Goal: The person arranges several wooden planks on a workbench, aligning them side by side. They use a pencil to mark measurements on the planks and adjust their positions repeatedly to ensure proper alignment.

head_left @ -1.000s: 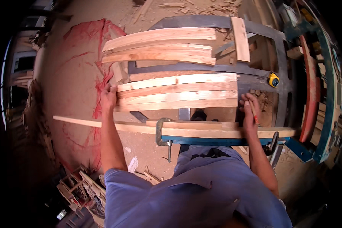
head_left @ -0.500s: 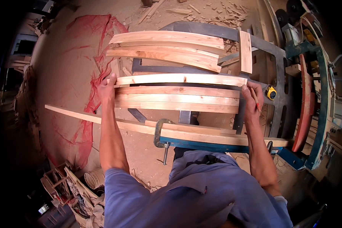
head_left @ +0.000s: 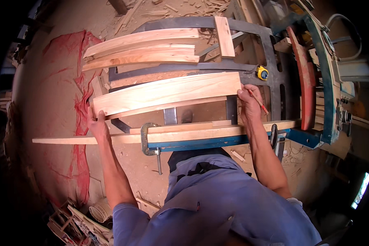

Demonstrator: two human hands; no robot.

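Note:
A slightly curved, pale wooden board (head_left: 168, 92) spans the space between my two hands, its broad face turned up. My left hand (head_left: 98, 123) grips its left end, thumb on top. At the right end, my right hand (head_left: 251, 100) pinches the board's corner and also has a red pencil (head_left: 258, 102) between its fingers. Beneath the held board, the edge of another curved board (head_left: 201, 102) shows; the rest of it is hidden. Several similar curved boards (head_left: 151, 55) lie farther back on the dark metal frame (head_left: 168, 67).
A long wooden strip (head_left: 201, 133) runs along a blue metal bar (head_left: 192, 144), held by a C-clamp (head_left: 149, 139). A yellow tape measure (head_left: 262, 73) and a short board (head_left: 224, 37) rest on the frame. Red sheeting (head_left: 82, 102) covers floor at left; a red-and-teal machine (head_left: 303, 78) stands right.
The held board has been turned from its narrow edge to its broad face and lowered toward me, over the boards beneath. The whole view has shifted, with the scene sliding left.

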